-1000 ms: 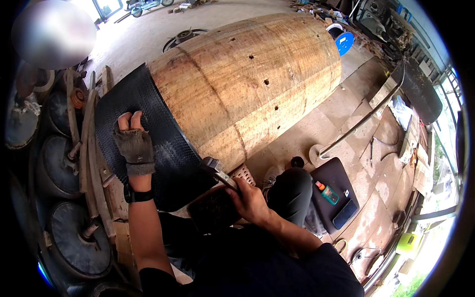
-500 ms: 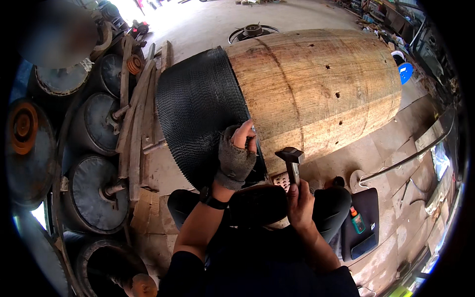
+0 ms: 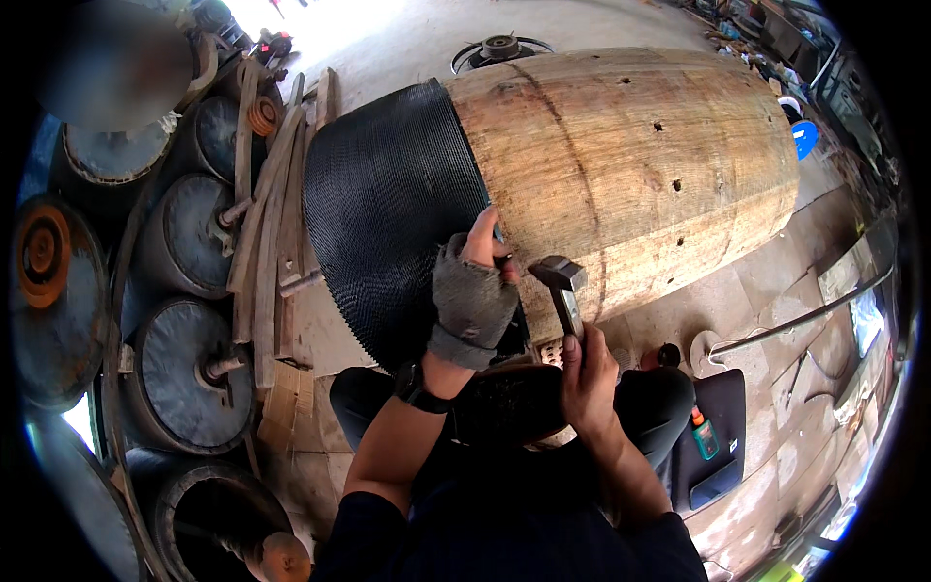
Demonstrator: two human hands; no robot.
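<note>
A large wooden roller (image 3: 630, 165) lies across in front of me, its surface marked with small dark holes. Black ridged wire-like covering (image 3: 393, 184) wraps its left end. At the covering's right edge, my left hand (image 3: 475, 301), in a grey fingerless glove, has its fingers curled together with the index finger pointing up along the edge. What those fingers pinch is too small to make out. My right hand (image 3: 590, 383) is bare and wrapped round the handle of a hammer (image 3: 561, 281). The hammer head is up beside my left fingers, apart from them.
Several dark drums (image 3: 192, 373) with metal ends line the left side, and long wooden strips (image 3: 267, 242) lean beside them. A dark flat mat (image 3: 713, 427) with a green bottle (image 3: 703, 436) lies right of my knee. A wheel (image 3: 499, 48) stands behind the roller.
My left hand has shifted a little up along the covering's edge. The hammer has come slightly up and left, closer to the left fingers. The whole view has moved slightly.
</note>
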